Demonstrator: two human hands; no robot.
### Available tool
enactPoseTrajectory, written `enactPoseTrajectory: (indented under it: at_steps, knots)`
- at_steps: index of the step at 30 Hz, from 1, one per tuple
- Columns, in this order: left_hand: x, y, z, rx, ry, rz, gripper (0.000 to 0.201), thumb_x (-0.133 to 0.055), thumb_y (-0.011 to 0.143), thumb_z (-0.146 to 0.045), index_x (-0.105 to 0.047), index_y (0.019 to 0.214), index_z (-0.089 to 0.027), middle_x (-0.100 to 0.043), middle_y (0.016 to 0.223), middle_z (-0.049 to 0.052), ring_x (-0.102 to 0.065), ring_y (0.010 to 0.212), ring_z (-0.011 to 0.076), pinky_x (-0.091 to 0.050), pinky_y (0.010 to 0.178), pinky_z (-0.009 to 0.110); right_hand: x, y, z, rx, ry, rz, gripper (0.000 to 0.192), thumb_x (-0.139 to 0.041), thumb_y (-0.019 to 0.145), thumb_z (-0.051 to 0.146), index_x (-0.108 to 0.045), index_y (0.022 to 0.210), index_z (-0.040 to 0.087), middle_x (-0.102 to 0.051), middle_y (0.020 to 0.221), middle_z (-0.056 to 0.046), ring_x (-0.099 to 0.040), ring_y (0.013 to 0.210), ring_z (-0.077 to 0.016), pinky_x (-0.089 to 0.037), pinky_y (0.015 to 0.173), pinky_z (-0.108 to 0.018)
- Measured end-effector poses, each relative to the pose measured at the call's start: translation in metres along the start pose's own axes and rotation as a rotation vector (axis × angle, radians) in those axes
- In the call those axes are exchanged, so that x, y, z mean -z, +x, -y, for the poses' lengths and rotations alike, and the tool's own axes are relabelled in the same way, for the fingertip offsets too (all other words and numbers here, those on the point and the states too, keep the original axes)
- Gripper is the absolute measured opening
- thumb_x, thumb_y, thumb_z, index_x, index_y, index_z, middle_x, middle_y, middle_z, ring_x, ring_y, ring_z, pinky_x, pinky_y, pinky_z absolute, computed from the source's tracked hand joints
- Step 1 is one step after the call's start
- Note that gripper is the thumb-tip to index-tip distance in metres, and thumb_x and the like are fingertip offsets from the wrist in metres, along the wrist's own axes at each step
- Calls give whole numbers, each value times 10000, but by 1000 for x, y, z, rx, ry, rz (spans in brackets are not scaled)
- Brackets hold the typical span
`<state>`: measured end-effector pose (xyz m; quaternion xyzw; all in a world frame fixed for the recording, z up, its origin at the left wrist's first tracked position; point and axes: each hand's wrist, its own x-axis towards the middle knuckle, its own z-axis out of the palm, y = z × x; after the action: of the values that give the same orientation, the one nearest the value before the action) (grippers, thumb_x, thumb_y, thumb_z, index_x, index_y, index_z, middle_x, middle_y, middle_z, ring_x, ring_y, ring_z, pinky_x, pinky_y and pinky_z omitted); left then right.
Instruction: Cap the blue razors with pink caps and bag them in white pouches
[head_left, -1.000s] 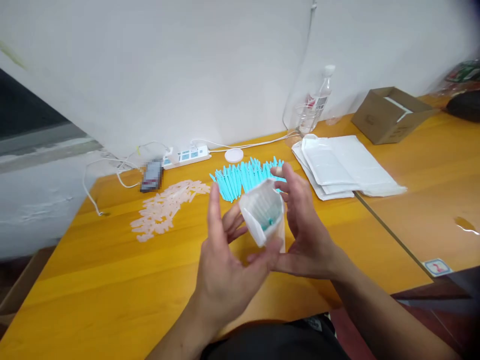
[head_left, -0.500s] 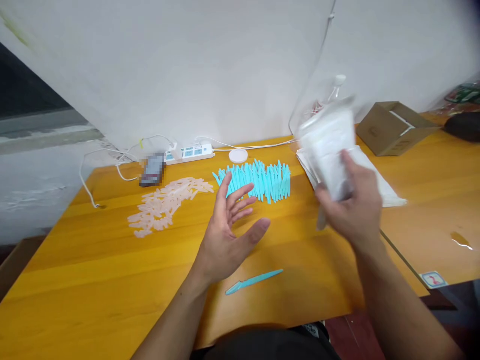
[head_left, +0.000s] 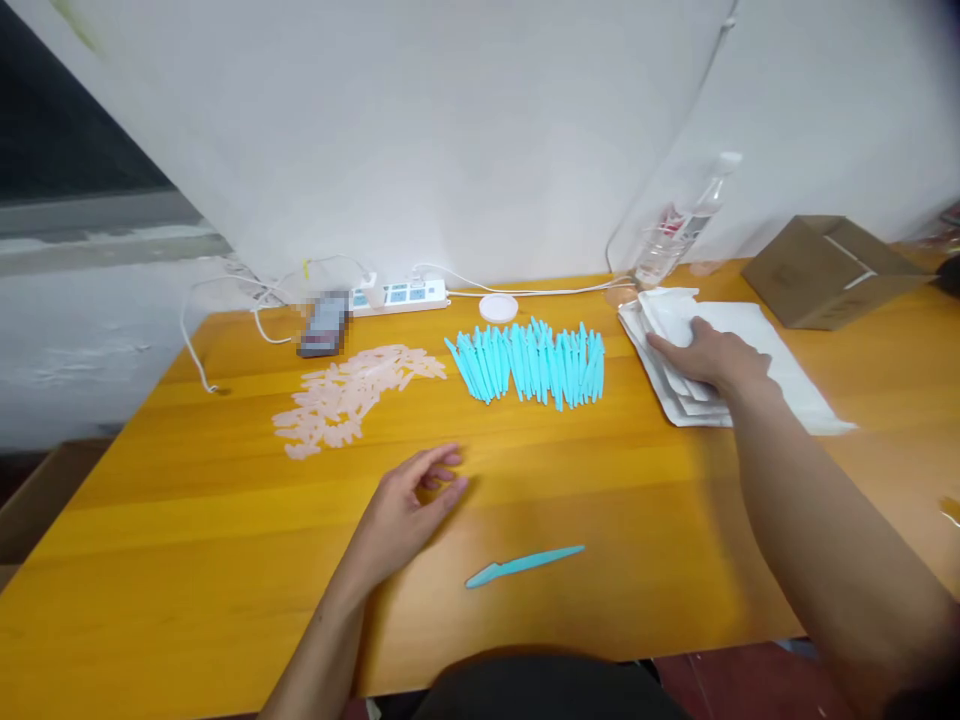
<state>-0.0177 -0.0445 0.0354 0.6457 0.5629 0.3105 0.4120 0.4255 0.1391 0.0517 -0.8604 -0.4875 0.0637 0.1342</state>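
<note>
Wooden table (head_left: 187, 580) against a pale wall (head_left: 465, 140). Left hand (head_left: 405, 510): half open, fingers loosely curled, nothing in it, low over the table. Right hand (head_left: 716, 360): lies across the stacked white bags (head_left: 787, 370), thumb apart from the fingers; cannot tell whether it grips one. Single blue stick (head_left: 525, 566) lies near the front edge; blue sticks (head_left: 536, 365) in a row farther back, pink pieces (head_left: 352, 388) to their left. Risks, judged: a sideways push could slide the bags into the bottle (head_left: 690, 220); a sleeve brush could knock the single stick off.
</note>
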Motion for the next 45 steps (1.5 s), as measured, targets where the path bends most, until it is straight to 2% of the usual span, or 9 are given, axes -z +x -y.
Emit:
enactPoseTrajectory:
  at_steps: [3, 6, 11, 15, 26, 34, 37, 40, 45]
  knots:
    - [1, -15, 3, -46, 103, 59, 359, -664, 924, -427, -672, 1245, -266, -722, 1086, 55, -663, 945, 178, -538, 849, 325, 14, -26, 10, 149, -30, -228, 783, -621, 763, 744, -608, 1284, 161, -583, 1298, -322, -547, 1184, -481, -334, 957, -672]
    - [-3, -20, 5, -85, 146, 91, 315, -656, 933, -406, -696, 1210, -262, -719, 1052, 50, -657, 907, 165, -529, 814, 298, 13, -70, 28, 308, 142, -336, 556, -566, 872, 625, -696, 1147, 160, -681, 1178, -245, -631, 1085, -387, -430, 923, -522]
    - [-10, -10, 4, -138, 180, 76, 273, -636, 947, -383, -718, 1177, -260, -723, 1073, 57, -662, 914, 168, -528, 817, 293, -27, -123, 62, 403, 253, -39, 378, -568, 887, 516, -776, 850, 202, -776, 823, -86, -714, 793, -265, -489, 748, -349]
    - [-6, -3, 4, -130, 153, 45, 274, -611, 961, -388, -729, 1162, -244, -731, 1057, 74, -672, 911, 182, -542, 814, 302, -51, -123, 87, 384, 184, 51, 376, -571, 893, 497, -789, 916, 191, -788, 875, -111, -721, 870, -282, -489, 781, -351]
    - [26, -4, 19, -42, 153, -135, 296, -614, 947, -439, -741, 1100, -219, -751, 1035, 77, -689, 901, 196, -559, 808, 324, -68, -102, 121, 339, 138, 185, 251, -641, 806, 387, -776, 852, 180, -776, 872, -142, -707, 901, -293, -487, 798, -352]
    - [87, -18, 45, 101, 225, -451, 385, -656, 885, -524, -744, 1093, -211, -758, 1065, 57, -676, 869, 200, -540, 810, 323, -32, -118, 122, 375, 439, 159, 225, -629, 804, 379, -730, 832, 180, -731, 750, -68, -669, 748, -220, -467, 713, -310]
    - [105, -24, 60, 132, 327, -550, 375, -641, 891, -524, -745, 1077, -215, -742, 1096, 54, -661, 830, 186, -529, 764, 307, -23, -144, 114, 510, 751, 618, 261, -646, 812, 434, -669, 869, 181, -739, 824, -62, -670, 760, -189, -492, 710, -292]
    - [109, -19, 72, 117, 446, -552, 367, -608, 911, -503, -756, 1064, -204, -716, 1064, 57, -636, 750, 165, -508, 675, 289, -33, -168, 108, 572, 817, 1074, 260, -631, 835, 430, -627, 897, 177, -717, 812, -46, -650, 731, -157, -489, 675, -272]
    - [101, 2, 84, 35, 721, -518, 315, -554, 936, -405, -763, 1118, -256, -673, 1098, 56, -663, 808, 183, -517, 715, 313, -56, -183, 103, 606, 693, 1005, 242, -609, 861, 406, -649, 868, 168, -604, 706, 14, -482, 599, -107, -345, 524, -222]
